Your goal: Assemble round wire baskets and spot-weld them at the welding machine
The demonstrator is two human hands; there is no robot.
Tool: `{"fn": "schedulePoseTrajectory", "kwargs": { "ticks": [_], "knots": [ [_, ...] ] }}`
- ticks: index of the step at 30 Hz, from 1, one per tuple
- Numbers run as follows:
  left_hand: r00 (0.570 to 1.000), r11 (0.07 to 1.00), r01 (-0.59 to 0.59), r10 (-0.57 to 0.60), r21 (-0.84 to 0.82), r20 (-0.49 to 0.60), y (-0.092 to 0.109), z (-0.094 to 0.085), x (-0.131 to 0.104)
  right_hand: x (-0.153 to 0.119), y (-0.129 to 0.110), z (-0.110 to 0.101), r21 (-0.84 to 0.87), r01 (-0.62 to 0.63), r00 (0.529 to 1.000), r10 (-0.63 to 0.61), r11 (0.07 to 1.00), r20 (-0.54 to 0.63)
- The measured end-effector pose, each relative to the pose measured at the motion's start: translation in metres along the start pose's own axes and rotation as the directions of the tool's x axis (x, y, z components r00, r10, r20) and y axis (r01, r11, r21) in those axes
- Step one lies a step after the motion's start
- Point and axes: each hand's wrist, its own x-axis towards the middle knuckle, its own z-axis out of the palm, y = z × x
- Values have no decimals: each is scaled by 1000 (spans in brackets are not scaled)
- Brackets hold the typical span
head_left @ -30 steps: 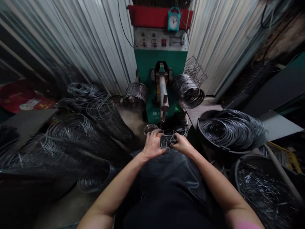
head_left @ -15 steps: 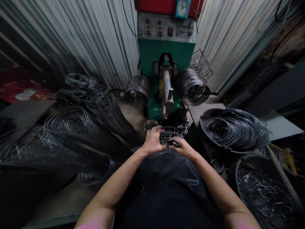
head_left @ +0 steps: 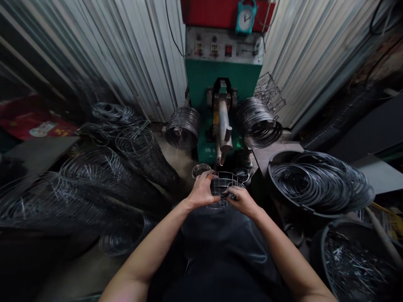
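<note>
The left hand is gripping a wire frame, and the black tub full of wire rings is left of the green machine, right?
Not quite: the head view shows the black tub of wire rings right of the green machine. The left hand is gripping a wire frame.

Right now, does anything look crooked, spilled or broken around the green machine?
Yes, the boxy wire frames look crooked. They tilt in a jumble behind the wire rings at the right of the green machine. Maybe they're just kept that way. I can't see a spill or break, but it's dark.
</note>
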Motion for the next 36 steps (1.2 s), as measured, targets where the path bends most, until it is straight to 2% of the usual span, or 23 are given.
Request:
{"fn": "schedulePoseTrajectory", "kwargs": {
  "ticks": [8,15,23,30,36],
  "knots": [
    [998,998,-35,33,-59,-45,-22,3,21,20,11,0,-102,18,1000,-17,995,9],
    [995,990,-90,85,-105,-56,-28,-2,26,29,9,1,-107,-3,999,7,994,36],
    [999,990,-6,1,-137,-38,-33,8,26,27,10,2,-146,-31,999,32,989,6],
    [998,984,53,-57,-167,-16,-34,-2,55,53,21,-10,-186,-61,998,55,981,-34],
    [996,988,84,-87,-133,-16,-29,-6,59,52,23,-5,-143,-68,991,50,987,-123]
  ]
}}
